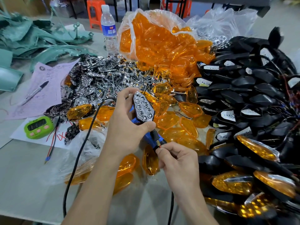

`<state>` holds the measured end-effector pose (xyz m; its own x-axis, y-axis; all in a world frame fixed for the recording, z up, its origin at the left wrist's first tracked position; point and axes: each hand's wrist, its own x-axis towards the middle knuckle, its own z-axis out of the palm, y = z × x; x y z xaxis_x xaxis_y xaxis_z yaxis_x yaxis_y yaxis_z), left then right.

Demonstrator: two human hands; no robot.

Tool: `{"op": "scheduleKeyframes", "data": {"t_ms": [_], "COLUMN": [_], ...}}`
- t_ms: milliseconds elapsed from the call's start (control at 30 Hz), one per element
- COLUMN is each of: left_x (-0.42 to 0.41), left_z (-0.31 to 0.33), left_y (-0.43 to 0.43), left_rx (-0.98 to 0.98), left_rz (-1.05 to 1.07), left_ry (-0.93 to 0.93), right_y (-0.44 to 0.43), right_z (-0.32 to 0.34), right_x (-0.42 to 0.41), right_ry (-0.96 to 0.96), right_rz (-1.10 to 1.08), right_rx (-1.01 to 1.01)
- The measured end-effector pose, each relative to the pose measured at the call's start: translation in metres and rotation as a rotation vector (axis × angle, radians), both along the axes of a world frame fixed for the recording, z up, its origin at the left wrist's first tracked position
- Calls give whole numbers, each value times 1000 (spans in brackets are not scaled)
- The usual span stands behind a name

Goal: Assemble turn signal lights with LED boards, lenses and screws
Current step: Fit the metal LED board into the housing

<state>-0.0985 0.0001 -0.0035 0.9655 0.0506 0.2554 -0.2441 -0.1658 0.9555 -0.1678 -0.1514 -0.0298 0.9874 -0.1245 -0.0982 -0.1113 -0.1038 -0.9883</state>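
Over the grey table, left hand grips a chrome-honeycombed turn signal; right hand pinches seemingly its thin wires.

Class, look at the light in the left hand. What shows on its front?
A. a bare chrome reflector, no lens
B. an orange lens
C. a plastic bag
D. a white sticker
A: the light held by the left hand shows uncovered chrome reflector cells, while the orange lenses lie loose on the table. The right hand pinches its wires.
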Motion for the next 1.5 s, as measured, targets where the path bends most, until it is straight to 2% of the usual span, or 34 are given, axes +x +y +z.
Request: {"op": "scheduleKeyframes", "data": {"t_ms": [367, 500, 733, 1000, 1500], "left_x": [7, 9, 7, 6, 4], "left_z": [-6, -7, -6, -3, 4], "left_y": [5, 3, -2, 0, -2], "left_rx": [-193, -237, -170, -184, -147], "left_rz": [-115, -157, -131, -161, -155], "left_ry": [-1, -11, -59, -39, -16], "right_y": [5, 3, 6, 8, 10], "right_z": [3, 1, -3, 0, 2], "right_x": [2, 4, 4, 2, -3], "right_ry": [8, 66, 116, 91, 116], "right_rz": [-41, -35, -24, -47, -58], "right_rx": [-16, 105, 266, 199, 235]}}
